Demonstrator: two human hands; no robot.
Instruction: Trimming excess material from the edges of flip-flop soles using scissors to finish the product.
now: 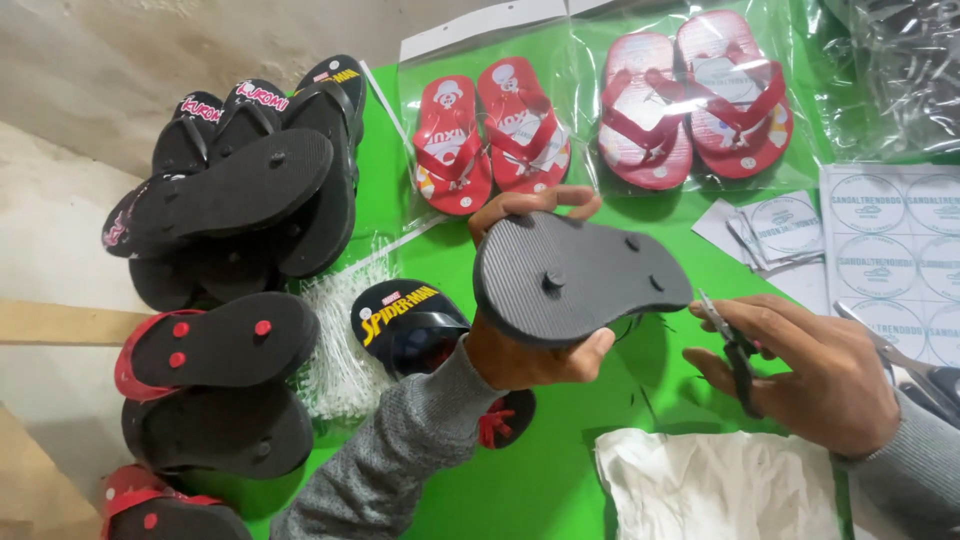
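1. Progress, as I read it: two pairs of red sandals (600,105) already sit bagged at the back of the green desk (560,480), while heaps of loose black sandals (240,200) on the left look unpacked, so plenty is left.
2. My left hand (530,350) grips a black sandal (580,280), sole up, above the middle of the desk.
3. My right hand (810,370) is curled around small snips (735,345), tips pointing at the sandal's edge, just beside it.
4. White cloth (715,485) lies below, round label sheets (890,250) at right.
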